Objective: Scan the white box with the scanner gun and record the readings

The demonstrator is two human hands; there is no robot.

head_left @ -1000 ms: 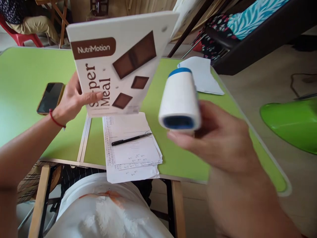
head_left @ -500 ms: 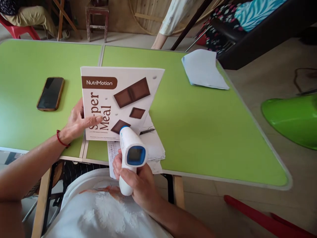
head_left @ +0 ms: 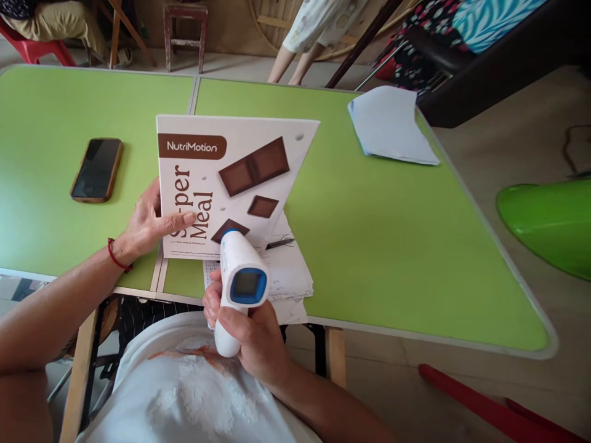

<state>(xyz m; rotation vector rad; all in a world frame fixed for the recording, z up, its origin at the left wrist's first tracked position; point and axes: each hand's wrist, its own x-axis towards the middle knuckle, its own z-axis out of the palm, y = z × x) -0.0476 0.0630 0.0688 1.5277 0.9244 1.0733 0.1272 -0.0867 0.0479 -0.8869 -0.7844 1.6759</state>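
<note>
White and blue, the thermometer (head_left: 246, 267) points forward at the box (head_left: 198, 191), its barrel (head_left: 240, 253) angled slightly left, right-hand (head_left: 263, 344) fingers wrapped round it. The left hand's (head_left: 148, 226) thumb and fingers clamp the box over papers (head_left: 290, 271) on a green table (head_left: 392, 227); a stool (head_left: 186, 11) stands beyond.

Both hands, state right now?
Left hand: holding the NutriMotion package, thumb on its front.
Right hand: closed around the handle of the white-and-blue thermometer gun.

White box (head_left: 233, 184) (chocolate pieces printed) — held up; white-blue thermometer gun (head_left: 240, 275) — nose toward it.
</note>
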